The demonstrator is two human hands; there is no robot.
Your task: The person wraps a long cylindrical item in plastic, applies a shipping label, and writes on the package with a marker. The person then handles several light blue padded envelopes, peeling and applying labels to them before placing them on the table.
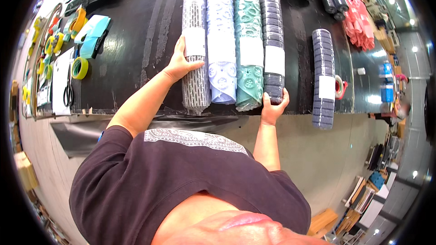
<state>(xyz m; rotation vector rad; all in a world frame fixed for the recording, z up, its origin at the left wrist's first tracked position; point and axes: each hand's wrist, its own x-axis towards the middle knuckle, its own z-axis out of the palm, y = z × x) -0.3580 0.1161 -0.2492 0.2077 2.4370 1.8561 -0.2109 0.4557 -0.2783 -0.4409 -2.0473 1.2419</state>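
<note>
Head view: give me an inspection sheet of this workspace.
Surface: black table, streaked.
Job's things: four rolled mats side by side, grey roll, pale blue roll, green roll, dark roll.
Clutter: fifth dark roll apart at right; tape rolls, scissors at left.
Grips: left hand on grey roll; right hand at dark roll's near end.
Cables: nothing seen.
Surroundings: pink bundle, floor stock.

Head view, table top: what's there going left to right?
Scissors → yellow tape roll → left hand → grey roll → lilac roll → teal roll → dark navy roll, right hand at its near end → separate navy roll.
</note>
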